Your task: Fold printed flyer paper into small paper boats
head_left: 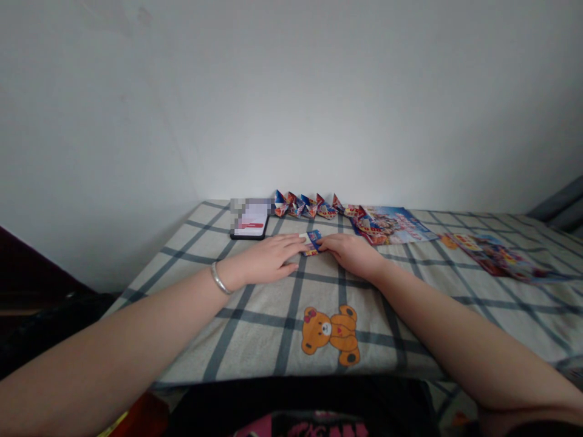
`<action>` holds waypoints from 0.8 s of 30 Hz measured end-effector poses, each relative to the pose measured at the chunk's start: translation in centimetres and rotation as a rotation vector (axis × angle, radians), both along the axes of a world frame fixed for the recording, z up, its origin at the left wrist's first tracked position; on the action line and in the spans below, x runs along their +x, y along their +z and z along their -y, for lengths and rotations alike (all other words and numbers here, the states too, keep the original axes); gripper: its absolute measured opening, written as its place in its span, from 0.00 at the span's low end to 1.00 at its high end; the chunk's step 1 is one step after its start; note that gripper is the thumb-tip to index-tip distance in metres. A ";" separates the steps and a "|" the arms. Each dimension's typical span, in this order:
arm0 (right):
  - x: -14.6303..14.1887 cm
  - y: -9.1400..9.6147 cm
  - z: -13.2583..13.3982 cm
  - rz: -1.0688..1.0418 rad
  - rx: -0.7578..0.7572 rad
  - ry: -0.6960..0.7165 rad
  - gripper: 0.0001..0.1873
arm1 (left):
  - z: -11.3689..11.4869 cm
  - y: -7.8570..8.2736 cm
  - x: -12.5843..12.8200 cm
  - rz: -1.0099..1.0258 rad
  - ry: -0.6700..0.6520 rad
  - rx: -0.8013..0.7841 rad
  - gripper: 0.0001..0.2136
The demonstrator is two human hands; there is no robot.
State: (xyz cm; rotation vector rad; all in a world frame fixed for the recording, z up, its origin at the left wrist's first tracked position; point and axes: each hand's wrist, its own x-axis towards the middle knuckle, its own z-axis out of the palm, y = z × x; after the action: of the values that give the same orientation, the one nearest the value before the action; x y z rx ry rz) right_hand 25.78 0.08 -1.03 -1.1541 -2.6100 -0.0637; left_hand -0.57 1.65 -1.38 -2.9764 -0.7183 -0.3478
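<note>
A small folded piece of printed paper point(312, 243), blue, white and red, lies flat on the checked cloth between my hands. My left hand point(276, 256) rests palm down, fingers stretched out, its fingertips on the paper's left edge and the thumb held apart. From the other side my right hand point(350, 251) has its bent fingers at the paper's right edge, closed against it. Its fingertips are partly hidden. Behind the hands, several folded paper pieces point(304, 206) with pointed tips stand in a row, with one further folded piece point(370, 224) to their right.
A phone point(249, 223) with a lit screen lies at the back left. Glossy printed sheets point(407, 226) lie at the back right, with more printed sheets point(501, 258) farther right. The cloth point(255, 346) covers the surface up to the wall point(291, 97).
</note>
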 end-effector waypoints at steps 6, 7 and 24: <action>0.3 -0.2 -0.4 0.007 0.001 0.001 0.18 | -0.2 0.2 -0.1 -0.018 -0.021 -0.022 0.21; 0.3 -0.2 -0.4 0.005 0.000 0.005 0.18 | -0.3 0.2 -0.1 -0.015 -0.030 -0.026 0.20; 0.2 -0.2 -0.3 0.005 0.021 -0.018 0.18 | 0.3 0.5 0.3 -0.040 0.009 -0.025 0.20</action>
State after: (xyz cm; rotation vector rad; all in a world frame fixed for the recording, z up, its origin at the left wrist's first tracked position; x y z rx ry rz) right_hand 25.95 0.36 -1.20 -1.1720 -2.5971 -0.0981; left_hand -0.29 1.38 -0.85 -2.9933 -0.7372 -0.2798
